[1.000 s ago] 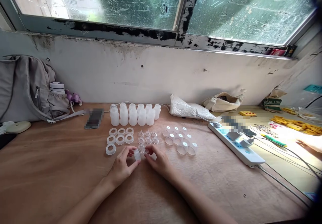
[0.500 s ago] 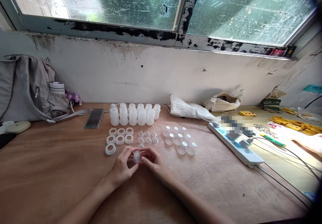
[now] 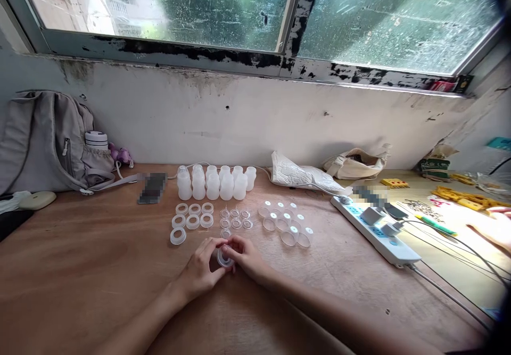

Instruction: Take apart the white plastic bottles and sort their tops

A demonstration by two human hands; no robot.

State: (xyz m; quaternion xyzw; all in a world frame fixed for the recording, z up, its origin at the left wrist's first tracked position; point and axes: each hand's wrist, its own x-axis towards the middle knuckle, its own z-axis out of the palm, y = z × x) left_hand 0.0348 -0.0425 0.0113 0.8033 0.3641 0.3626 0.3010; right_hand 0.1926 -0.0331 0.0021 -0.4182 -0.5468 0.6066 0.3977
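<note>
Between my hands is a translucent white bottle ring cap [image 3: 224, 261], tilted so that its round opening faces up towards me. My left hand [image 3: 202, 265] curls around its left side, thumb below and fingers above. From the right, my right hand [image 3: 248, 259] pinches it, with fingertips over the upper edge and inside of the ring; part of the cap is hidden. Just beyond lie several clear nipple-like pieces [image 3: 236, 223]. White ring caps [image 3: 178, 236] lie in rows to the left. Clear round covers [image 3: 288, 237] with white dots lie to the right.
Several frosted white bottles [image 3: 213, 185] stand in rows at the back. A power strip [image 3: 375, 232] with plugs and cables lies on the right. A phone-like dark object [image 3: 152, 188] and a grey backpack [image 3: 43, 142] are at the left. A white padded bag [image 3: 293, 173] lies by the wall.
The ring cap has turned from edge-on to opening upwards, and moved slightly right and nearer. My right fingers now reach over its top. The whole view has shifted a little.
</note>
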